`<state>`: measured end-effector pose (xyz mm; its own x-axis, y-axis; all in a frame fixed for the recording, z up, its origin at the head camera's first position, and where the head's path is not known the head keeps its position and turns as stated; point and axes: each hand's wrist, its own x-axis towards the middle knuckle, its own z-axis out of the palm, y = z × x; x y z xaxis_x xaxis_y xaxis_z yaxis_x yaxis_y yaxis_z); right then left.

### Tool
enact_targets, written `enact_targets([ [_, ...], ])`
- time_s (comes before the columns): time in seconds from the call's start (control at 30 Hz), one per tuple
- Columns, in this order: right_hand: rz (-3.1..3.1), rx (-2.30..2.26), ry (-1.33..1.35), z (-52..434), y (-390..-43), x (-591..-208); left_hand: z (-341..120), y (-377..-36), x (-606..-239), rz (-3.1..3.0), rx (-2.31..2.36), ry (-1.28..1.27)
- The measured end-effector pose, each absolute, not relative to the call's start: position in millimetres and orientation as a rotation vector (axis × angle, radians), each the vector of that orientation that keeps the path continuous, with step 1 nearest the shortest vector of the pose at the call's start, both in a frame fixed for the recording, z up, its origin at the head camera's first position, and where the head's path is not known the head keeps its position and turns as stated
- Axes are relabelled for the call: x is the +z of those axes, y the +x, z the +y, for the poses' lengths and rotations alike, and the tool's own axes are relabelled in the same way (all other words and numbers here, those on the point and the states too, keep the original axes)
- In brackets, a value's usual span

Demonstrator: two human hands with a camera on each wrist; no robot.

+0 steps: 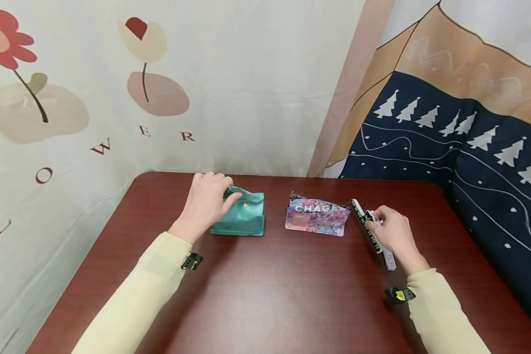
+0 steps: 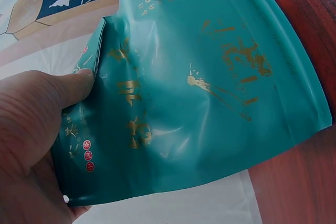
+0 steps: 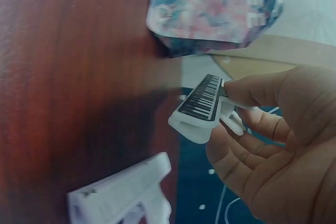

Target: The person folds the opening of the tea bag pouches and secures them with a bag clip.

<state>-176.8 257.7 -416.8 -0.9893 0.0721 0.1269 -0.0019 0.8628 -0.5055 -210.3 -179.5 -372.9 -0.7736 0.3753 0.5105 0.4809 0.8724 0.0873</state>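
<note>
Left hand grips teal pouch at its top; right hand pinches keyboard-print clip; pink pouch between them

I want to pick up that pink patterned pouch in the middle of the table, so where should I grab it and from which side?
The pink patterned pouch lies flat between the teal bag and the piano-key clip. Probably best to pinch its crumpled far edge, coming from above: that edge looks raised off the table, while the near edge lies flush. Both hands are occupied for now.
</note>
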Motion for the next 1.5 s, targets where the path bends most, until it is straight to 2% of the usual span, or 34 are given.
enact_targets([
  [0.53, -2.759, 0.864, -0.016, 248, -163, -378, -179, -209, -370, -2.565, -0.274, -0.620],
  [0.83, -2.683, 0.921, 0.117, 236, -160, -366, -179, -209, -370, -2.557, -0.270, -0.623],
  [1.5, -2.679, 1.105, 0.331, 191, -161, -365, -175, -206, -370, -2.534, -0.301, -0.593],
])
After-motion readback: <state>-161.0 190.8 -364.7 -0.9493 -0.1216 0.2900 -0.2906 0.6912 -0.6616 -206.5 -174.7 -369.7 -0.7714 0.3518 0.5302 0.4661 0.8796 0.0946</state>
